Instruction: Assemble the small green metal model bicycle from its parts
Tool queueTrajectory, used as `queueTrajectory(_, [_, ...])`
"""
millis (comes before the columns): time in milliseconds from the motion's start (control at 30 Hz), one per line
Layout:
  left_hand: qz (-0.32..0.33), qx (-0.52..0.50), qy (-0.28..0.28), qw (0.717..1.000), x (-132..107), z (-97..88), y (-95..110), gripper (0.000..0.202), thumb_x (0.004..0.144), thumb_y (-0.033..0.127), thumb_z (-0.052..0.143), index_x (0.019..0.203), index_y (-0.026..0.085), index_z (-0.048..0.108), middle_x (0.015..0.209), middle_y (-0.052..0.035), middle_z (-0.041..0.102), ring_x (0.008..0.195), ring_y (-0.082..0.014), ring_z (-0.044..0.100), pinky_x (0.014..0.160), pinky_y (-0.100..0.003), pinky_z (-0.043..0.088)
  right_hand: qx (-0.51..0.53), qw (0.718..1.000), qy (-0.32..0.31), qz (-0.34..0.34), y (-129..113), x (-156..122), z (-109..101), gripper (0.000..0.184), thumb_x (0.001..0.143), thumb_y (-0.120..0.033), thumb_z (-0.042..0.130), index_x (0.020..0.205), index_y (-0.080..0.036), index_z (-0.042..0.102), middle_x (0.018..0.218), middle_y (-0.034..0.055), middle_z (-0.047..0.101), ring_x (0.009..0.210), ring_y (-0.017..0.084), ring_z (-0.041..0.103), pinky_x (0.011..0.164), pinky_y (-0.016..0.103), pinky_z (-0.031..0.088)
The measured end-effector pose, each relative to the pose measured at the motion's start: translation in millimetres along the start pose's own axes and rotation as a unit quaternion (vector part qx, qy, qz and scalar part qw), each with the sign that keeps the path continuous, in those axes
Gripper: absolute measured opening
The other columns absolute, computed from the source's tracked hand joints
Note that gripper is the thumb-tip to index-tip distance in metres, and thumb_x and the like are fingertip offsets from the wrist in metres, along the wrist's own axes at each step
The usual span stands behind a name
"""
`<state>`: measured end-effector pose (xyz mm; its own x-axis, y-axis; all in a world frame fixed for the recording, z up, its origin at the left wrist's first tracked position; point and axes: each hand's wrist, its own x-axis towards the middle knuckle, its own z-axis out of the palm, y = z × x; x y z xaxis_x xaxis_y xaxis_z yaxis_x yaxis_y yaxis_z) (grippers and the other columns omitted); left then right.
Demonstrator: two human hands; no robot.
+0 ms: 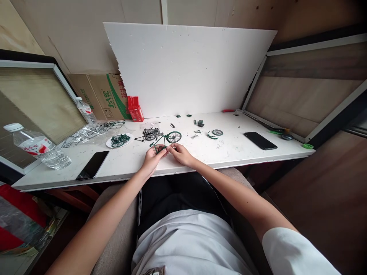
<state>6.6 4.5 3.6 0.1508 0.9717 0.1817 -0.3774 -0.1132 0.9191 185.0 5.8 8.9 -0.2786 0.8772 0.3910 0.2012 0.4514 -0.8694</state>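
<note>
A small green model bicycle (161, 141) is held just above the front part of the table, with one spoked wheel (174, 136) pointing away to the right. My left hand (155, 157) is closed around its lower near part, thumb on top. From the other side, my right hand (181, 154) pinches at the same part, its fingertips meeting those of the left. The fingers hide the bicycle's near end. Behind it lies a cluster of black model bicycle parts (151, 133). A loose wheel (217, 132) and a curved green piece (212, 136) lie to the right.
A white plate (108, 143) carries green parts. Part frames in clear plastic (86, 133) lie farther left. Water bottles (43, 147), a phone (92, 165) and a red box (135, 109) stand or lie leftward. Another phone (260, 140) lies right. A white board (186, 68) stands behind.
</note>
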Motion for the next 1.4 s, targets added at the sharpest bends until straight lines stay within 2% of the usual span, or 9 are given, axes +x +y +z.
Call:
queueTrajectory(167, [-0.016, -0.009, 0.008, 1.000, -2, 1.0, 3, 0.049, 0.070, 0.030, 0.094, 0.113, 0.016, 0.074, 0.109, -0.0087, 0.078, 0.107, -0.0232, 0.073, 0.110, -0.045, 0.051, 0.009, 1.000, 0.000, -0.010, 2, 1, 0, 0.043, 0.101, -0.061, 0.055, 0.095, -0.019, 0.064, 0.095, 0.0028, 0.070, 0.091, 0.018, 0.063, 0.090, 0.031, 0.047])
queueTrajectory(433, [-0.026, -0.013, -0.002, 1.000, -2, 1.2, 6, 0.041, 0.066, 0.031, 0.096, 0.099, 0.014, 0.079, 0.107, -0.0108, 0.079, 0.109, -0.0267, 0.072, 0.108, -0.046, 0.053, 0.030, 0.999, 0.006, 0.011, 2, 0, 0, 0.043, 0.097, -0.063, 0.061, 0.094, -0.020, 0.062, 0.090, 0.0025, 0.068, 0.084, 0.017, 0.060, 0.082, 0.030, 0.047])
queueTrajectory(700, [-0.036, -0.002, -0.005, 0.999, 0, -3.1, 6, 0.042, 0.068, 0.035, 0.095, 0.100, 0.014, 0.077, 0.098, -0.0100, 0.078, 0.097, -0.0256, 0.075, 0.098, -0.043, 0.052, 0.026, 0.996, 0.083, 0.033, 4, 0, 1, 0.042, 0.096, -0.066, 0.061, 0.103, -0.024, 0.058, 0.079, -0.0018, 0.057, 0.069, 0.016, 0.049, 0.064, 0.028, 0.040])
queueTrajectory(800, [-0.045, -0.010, -0.005, 0.999, 2, -6.2, 5, 0.041, 0.070, 0.035, 0.095, 0.100, 0.014, 0.076, 0.097, -0.0088, 0.077, 0.094, -0.0224, 0.075, 0.095, -0.039, 0.050, -0.028, 0.991, 0.128, 0.025, 2, 10, -24, 0.043, 0.100, -0.063, 0.055, 0.108, -0.021, 0.060, 0.082, -0.0003, 0.059, 0.070, 0.015, 0.051, 0.068, 0.028, 0.042])
queueTrajectory(900, [-0.052, -0.010, -0.011, 0.999, 2, -6.6, 3, 0.041, 0.070, 0.036, 0.095, 0.099, 0.014, 0.076, 0.096, -0.0083, 0.077, 0.092, -0.0201, 0.073, 0.092, -0.036, 0.050, -0.190, 0.967, 0.167, 0.042, -1, 23, -75, 0.040, 0.102, -0.051, 0.058, 0.123, -0.017, 0.062, 0.078, 0.0015, 0.062, 0.067, 0.018, 0.054, 0.068, 0.029, 0.042])
queueTrajectory(1033, [-0.046, -0.014, 0.010, 0.999, 3, -3.9, -1, 0.045, 0.066, 0.037, 0.097, 0.098, 0.014, 0.075, 0.094, -0.0071, 0.076, 0.090, -0.0179, 0.072, 0.090, -0.033, 0.049, -0.437, 0.864, 0.171, 0.186, 9, 36, -150, 0.033, 0.106, -0.038, 0.054, 0.124, -0.015, 0.070, 0.100, 0.0147, 0.076, 0.094, 0.026, 0.068, 0.080, 0.032, 0.047])
queueTrajectory(1100, [-0.044, -0.020, 0.030, 0.998, 4, -2.6, -2, 0.049, 0.062, 0.037, 0.099, 0.097, 0.013, 0.075, 0.092, -0.0063, 0.076, 0.088, -0.0170, 0.071, 0.089, -0.032, 0.049, -0.481, 0.826, 0.150, 0.255, 20, 39, -174, 0.032, 0.106, -0.033, 0.055, 0.128, -0.016, 0.071, 0.117, 0.0179, 0.076, 0.109, 0.029, 0.068, 0.085, 0.033, 0.048])
queueTrajectory(1200, [-0.051, -0.024, 0.043, 0.997, 5, -1.9, -2, 0.050, 0.060, 0.038, 0.101, 0.095, 0.013, 0.075, 0.092, -0.0070, 0.076, 0.088, -0.0170, 0.070, 0.089, -0.032, 0.050, -0.487, 0.818, 0.131, 0.279, 36, 44, -191, 0.029, 0.103, -0.030, 0.060, 0.123, -0.017, 0.076, 0.119, 0.0189, 0.075, 0.116, 0.030, 0.067, 0.085, 0.033, 0.048])
queueTrajectory(1400, [-0.061, -0.021, 0.040, 0.997, 3, -2.3, 0, 0.046, 0.063, 0.037, 0.099, 0.096, 0.012, 0.077, 0.095, -0.0088, 0.076, 0.091, -0.0187, 0.071, 0.088, -0.032, 0.050, -0.510, 0.810, 0.080, 0.280, 49, 61, -195, 0.021, 0.098, -0.020, 0.062, 0.105, -0.017, 0.082, 0.115, 0.0187, 0.074, 0.099, 0.026, 0.070, 0.083, 0.031, 0.047])
